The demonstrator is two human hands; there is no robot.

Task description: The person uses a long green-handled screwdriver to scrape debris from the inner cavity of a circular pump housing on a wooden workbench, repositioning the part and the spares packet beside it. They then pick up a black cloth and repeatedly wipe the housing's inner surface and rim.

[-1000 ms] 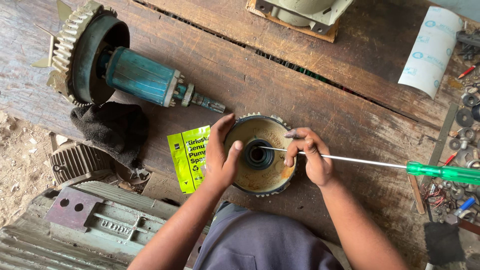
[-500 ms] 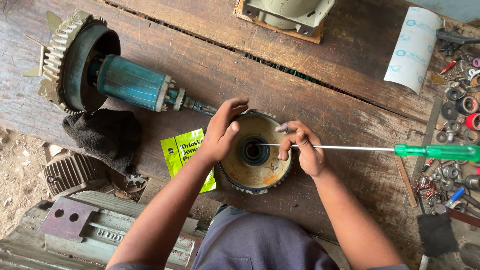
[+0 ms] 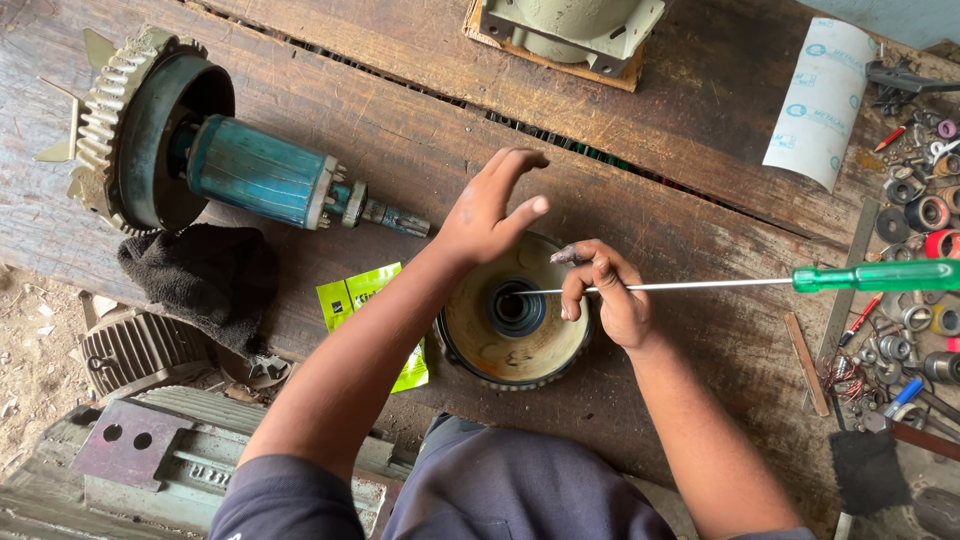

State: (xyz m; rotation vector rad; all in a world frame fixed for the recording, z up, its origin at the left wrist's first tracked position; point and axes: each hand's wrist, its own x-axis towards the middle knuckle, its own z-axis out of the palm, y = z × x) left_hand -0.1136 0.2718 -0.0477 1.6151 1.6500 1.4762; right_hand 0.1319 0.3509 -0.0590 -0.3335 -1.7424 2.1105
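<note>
Where previously pressed flat on the round end cover (image 3: 515,315), left hand (image 3: 490,215) now lifted clear, fingers spread, holding nothing; right hand (image 3: 610,295) pinching screwdriver (image 3: 720,284) shaft, tip at centre bore; cover resting unsteadied on worktop (image 3: 700,210).

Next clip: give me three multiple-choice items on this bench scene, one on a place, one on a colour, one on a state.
1. Where is the screwdriver tip?
A. at the round end cover's centre hole
B. on the black cloth
C. in the paper roll

2. Its handle colour?
A. red
B. green
C. yellow

3. The left hand is:
A. gripping the rotor
B. open, fingers spread above the cover
C. out of view

Answers: 1 A, the shaft ends at the hub; 2 B, the handle is translucent green; 3 B, it holds nothing, while the right hand pinches the shaft.
</note>
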